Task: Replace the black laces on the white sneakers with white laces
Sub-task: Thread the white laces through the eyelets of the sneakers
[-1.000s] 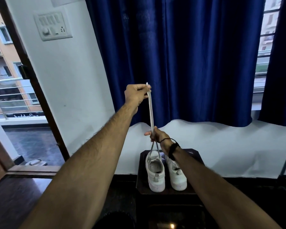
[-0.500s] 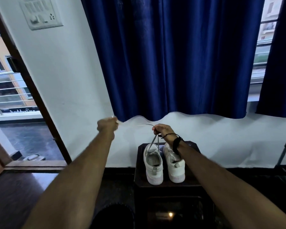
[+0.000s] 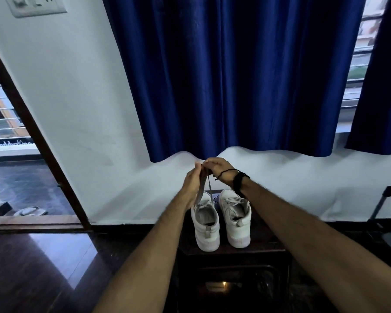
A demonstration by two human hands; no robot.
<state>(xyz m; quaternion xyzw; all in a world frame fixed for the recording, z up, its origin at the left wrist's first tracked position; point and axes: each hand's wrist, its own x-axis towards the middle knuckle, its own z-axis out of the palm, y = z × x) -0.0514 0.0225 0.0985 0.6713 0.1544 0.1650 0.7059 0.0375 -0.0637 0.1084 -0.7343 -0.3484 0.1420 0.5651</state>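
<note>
Left hand: the left hand (image 3: 193,180) is raised above the shoes, fingers fairly straight and pressed against the white lace (image 3: 201,188), its fingertips meeting the other hand; whether it pinches the lace cannot be told.
Right hand: the right hand (image 3: 218,169) curls over the top of the lace and pinches its ends, touching the left fingertips; a black band (image 3: 239,180) sits on the wrist.
Lace: two strands run down from the joined hands into the left sneaker (image 3: 205,224), taut and nearly upright.
Sneakers: both white, side by side with heels toward the camera on a dark surface (image 3: 269,249); the right sneaker (image 3: 236,219) looks already laced in white. No black lace is visible.
Step in hand: judged as evening the two ends of the white lace on the left sneaker before tying.
Next move: likely calls for crossing the ends and drawing a knot down without letting the strands slacken through the eyelets.
Beyond: blue curtain (image 3: 235,75) and white wall behind.
</note>
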